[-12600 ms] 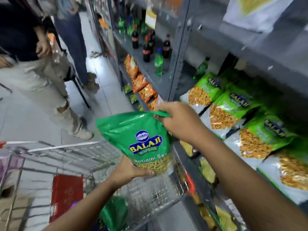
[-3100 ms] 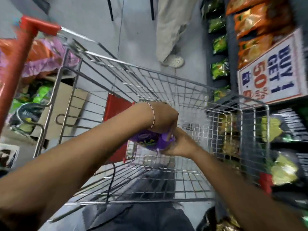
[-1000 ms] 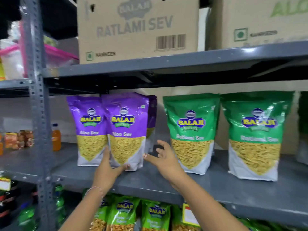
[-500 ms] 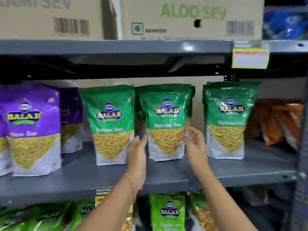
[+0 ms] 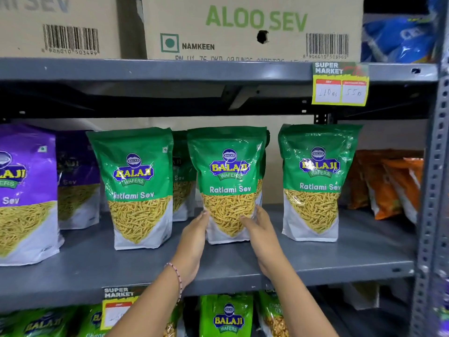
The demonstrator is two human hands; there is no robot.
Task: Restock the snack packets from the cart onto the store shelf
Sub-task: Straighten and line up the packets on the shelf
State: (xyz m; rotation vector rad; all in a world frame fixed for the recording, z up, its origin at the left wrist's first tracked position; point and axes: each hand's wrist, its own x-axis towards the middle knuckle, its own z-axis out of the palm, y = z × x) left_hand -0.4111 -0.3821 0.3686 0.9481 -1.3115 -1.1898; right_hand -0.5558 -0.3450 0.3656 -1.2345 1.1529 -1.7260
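Three green Ratlami Sev packets stand upright in a row on the grey metal shelf. My left hand and my right hand press against the lower sides of the middle green packet, clasping it between them. More green packets stand behind it. The left green packet and the right green packet stand apart on either side. Purple Aloo Sev packets fill the shelf's left end. The cart is out of sight.
Cardboard cartons sit on the shelf above, with a yellow price tag on its edge. Orange packets lie at the right by the perforated upright. Green packets fill the lower shelf.
My view has shifted right from the purple packets to the green ones. Both hands came closer in and now clasp the middle green packet's base.
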